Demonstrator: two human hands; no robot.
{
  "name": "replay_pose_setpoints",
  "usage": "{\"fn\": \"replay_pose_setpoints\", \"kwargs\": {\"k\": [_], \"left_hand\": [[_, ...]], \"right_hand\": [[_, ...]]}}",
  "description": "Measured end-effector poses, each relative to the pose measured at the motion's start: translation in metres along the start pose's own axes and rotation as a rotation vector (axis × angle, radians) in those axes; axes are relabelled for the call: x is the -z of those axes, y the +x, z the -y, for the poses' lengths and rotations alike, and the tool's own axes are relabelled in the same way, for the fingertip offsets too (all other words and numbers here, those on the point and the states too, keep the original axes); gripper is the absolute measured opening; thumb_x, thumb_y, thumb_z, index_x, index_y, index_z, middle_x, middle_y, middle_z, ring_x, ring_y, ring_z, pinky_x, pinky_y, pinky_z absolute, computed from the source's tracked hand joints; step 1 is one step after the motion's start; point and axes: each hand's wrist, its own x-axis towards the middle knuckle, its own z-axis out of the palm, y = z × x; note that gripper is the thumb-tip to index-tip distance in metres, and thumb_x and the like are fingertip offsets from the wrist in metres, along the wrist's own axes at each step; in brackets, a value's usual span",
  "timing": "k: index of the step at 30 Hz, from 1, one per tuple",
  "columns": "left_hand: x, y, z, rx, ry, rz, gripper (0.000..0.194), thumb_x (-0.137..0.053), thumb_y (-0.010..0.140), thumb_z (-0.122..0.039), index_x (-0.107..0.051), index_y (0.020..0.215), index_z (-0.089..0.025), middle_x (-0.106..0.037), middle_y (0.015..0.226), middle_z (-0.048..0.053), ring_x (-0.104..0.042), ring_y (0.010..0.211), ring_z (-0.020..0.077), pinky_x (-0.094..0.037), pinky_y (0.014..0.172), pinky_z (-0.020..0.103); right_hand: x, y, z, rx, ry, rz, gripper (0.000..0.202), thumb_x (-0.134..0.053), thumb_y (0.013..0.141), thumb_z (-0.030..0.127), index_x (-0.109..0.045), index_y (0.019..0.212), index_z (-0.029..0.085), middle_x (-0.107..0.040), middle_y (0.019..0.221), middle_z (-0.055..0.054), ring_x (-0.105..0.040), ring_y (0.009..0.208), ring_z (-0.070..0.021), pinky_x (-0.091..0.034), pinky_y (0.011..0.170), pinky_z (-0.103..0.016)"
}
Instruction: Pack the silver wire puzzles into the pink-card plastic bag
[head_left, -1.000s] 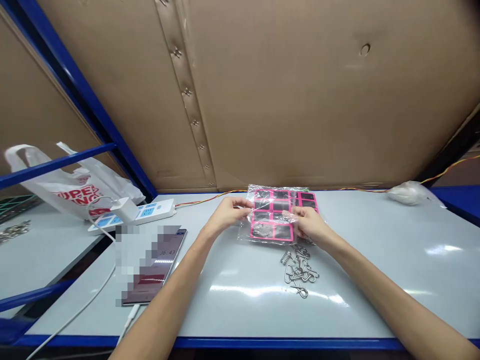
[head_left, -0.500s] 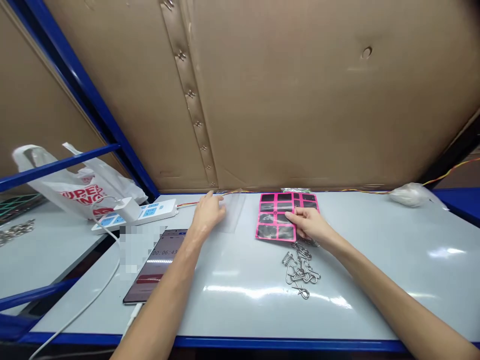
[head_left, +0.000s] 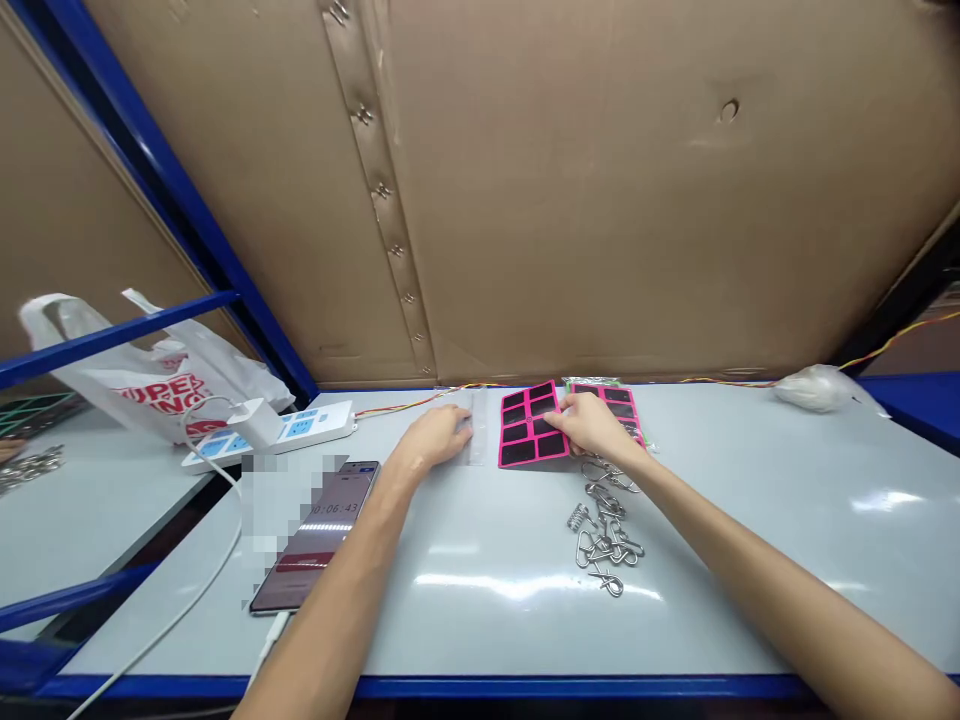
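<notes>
Pale desk (head_left: 487, 630); 12 o'clock lies away from the person. The left hand (head_left: 437, 437) and right hand (head_left: 596, 425) face each other at 9 and 3. The right fingers pinch a pink-and-black card (head_left: 532, 425) near its 3 o'clock edge, thumb uppermost. The left fingers curl at a clear bag (head_left: 478, 430); whether they grip it or merely rest there cannot be told. The card lies between the hands, just beside the bag at its 9; a second card (head_left: 616, 396), partly hidden by the right hand, lies at its 3. Toward 5 is a loose heap of wire clips (head_left: 607, 545).

Likely faults: held by one edge alone, the card could swing or bow about the pinch; the thin bag could slide or crumple under uneven pressure; a low sweep of the right wrist toward 6 could scatter the clips.

Orientation: the card's four rows stack along what appears its long axis, roughly 12 to 6, with the top edge rising toward 2. Which end is its head cannot be told.
</notes>
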Motion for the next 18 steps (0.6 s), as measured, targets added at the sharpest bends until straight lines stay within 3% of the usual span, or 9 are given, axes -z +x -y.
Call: {"fn": "replay_pose_setpoints", "kwargs": {"k": [3, 7, 10, 13, 18], "left_hand": [[0.001, -0.002, -0.001, 0.003, -0.002, -0.002, 0.041, -0.051, 0.093, -0.031, -0.065, 0.13, -0.02, -0.064, 0.135, 0.011, -0.061, 0.121, 0.0294, -0.046, 0.103, 0.037], [0.002, -0.004, -0.001, 0.002, -0.009, -0.006, 0.042, -0.05, 0.093, -0.03, -0.064, 0.131, -0.019, -0.064, 0.136, 0.012, -0.061, 0.123, 0.0291, -0.046, 0.102, 0.037], [0.001, -0.004, -0.001, 0.003, -0.016, -0.014, 0.042, -0.051, 0.093, -0.03, -0.064, 0.131, -0.019, -0.064, 0.136, 0.012, -0.06, 0.124, 0.0298, -0.045, 0.103, 0.038], [-0.001, -0.003, -0.001, -0.006, -0.024, -0.019, 0.041, -0.052, 0.092, -0.028, -0.064, 0.13, -0.019, -0.063, 0.137, 0.012, -0.059, 0.126, 0.0288, -0.043, 0.107, 0.037], [-0.002, -0.003, -0.002, -0.019, -0.031, -0.03, 0.041, -0.054, 0.091, -0.027, -0.064, 0.13, -0.019, -0.063, 0.138, 0.012, -0.058, 0.128, 0.0283, -0.043, 0.108, 0.037]], "right_hand": [[-0.006, 0.007, 0.006, 0.0, -0.182, -0.108, 0.031, -0.059, 0.093, 0.038, -0.062, 0.111, 0.013, -0.072, 0.077, -0.012, -0.07, 0.072, -0.0258, -0.048, 0.064, -0.031], [-0.016, -0.003, 0.013, 0.053, -0.38, -0.18, 0.031, -0.046, 0.1, 0.032, -0.062, 0.114, 0.009, -0.07, 0.102, -0.023, -0.067, 0.1, -0.0367, -0.047, 0.082, -0.042], [-0.023, -0.019, 0.022, 0.199, -0.454, -0.131, 0.034, -0.038, 0.103, 0.032, -0.066, 0.111, 0.014, -0.068, 0.113, -0.02, -0.064, 0.108, -0.0341, -0.045, 0.09, -0.042], [-0.032, -0.031, 0.031, 0.383, -0.487, -0.028, 0.032, -0.047, 0.1, 0.037, -0.068, 0.117, 0.018, -0.068, 0.121, -0.013, -0.059, 0.118, -0.0287, -0.042, 0.1, -0.037], [-0.046, -0.032, 0.03, 0.474, -0.514, 0.051, 0.048, -0.045, 0.101, 0.041, -0.061, 0.134, 0.009, -0.061, 0.135, -0.019, -0.049, 0.133, -0.0326, -0.039, 0.107, -0.041]]}}
